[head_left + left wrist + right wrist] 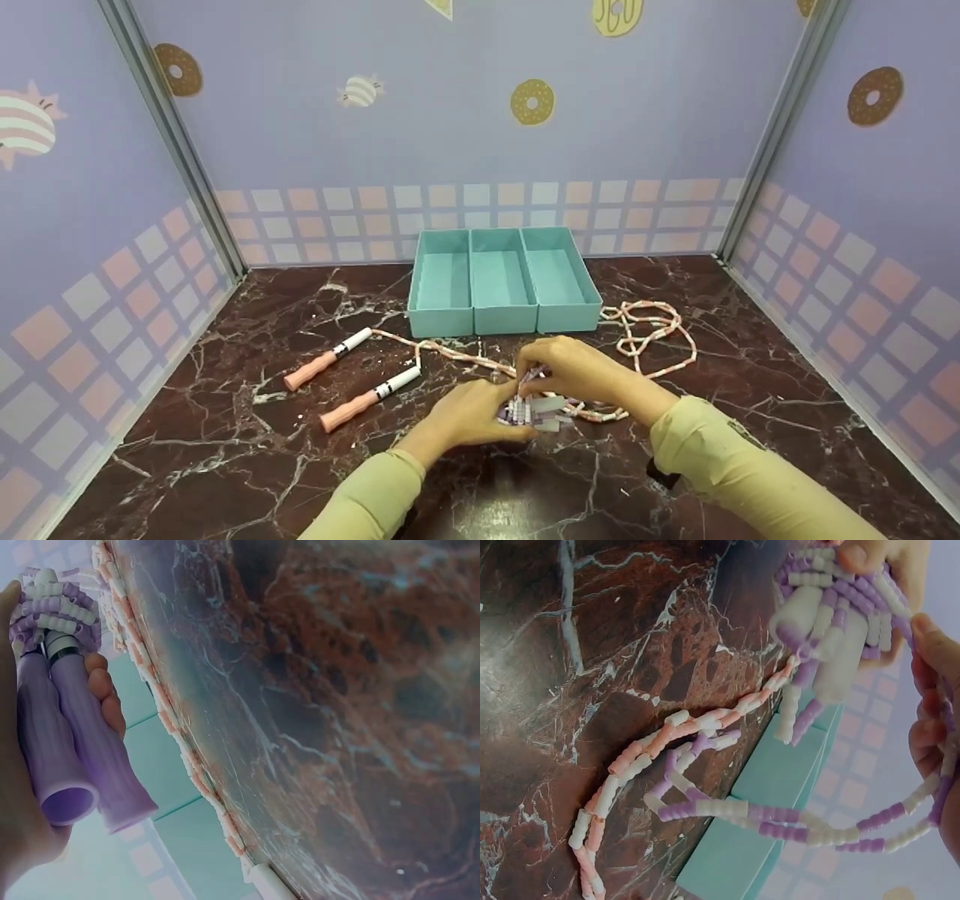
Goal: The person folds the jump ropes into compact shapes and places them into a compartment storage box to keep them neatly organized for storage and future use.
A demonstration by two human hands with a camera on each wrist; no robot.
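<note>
My left hand (471, 414) grips a purple-and-white beaded jump rope by its two handles (79, 716), which lie side by side in the palm. Several turns of its beaded cord (840, 592) wrap around the handles near their white ends. Just beside it, my right hand (577, 369) pinches a length of the same cord between thumb and fingers. From there a doubled loop of purple and white beads (780, 821) hangs free in the right wrist view. Below the hands, a pink-and-white beaded cord (667, 735) lies on the table.
Two pink-and-white jump rope handles (367, 400) lie at the left on the dark marbled table (247, 465), joined to the pink cord, which coils at the right. A teal box with three compartments (506, 321) stands behind. Patterned walls (450, 135) enclose the back and sides.
</note>
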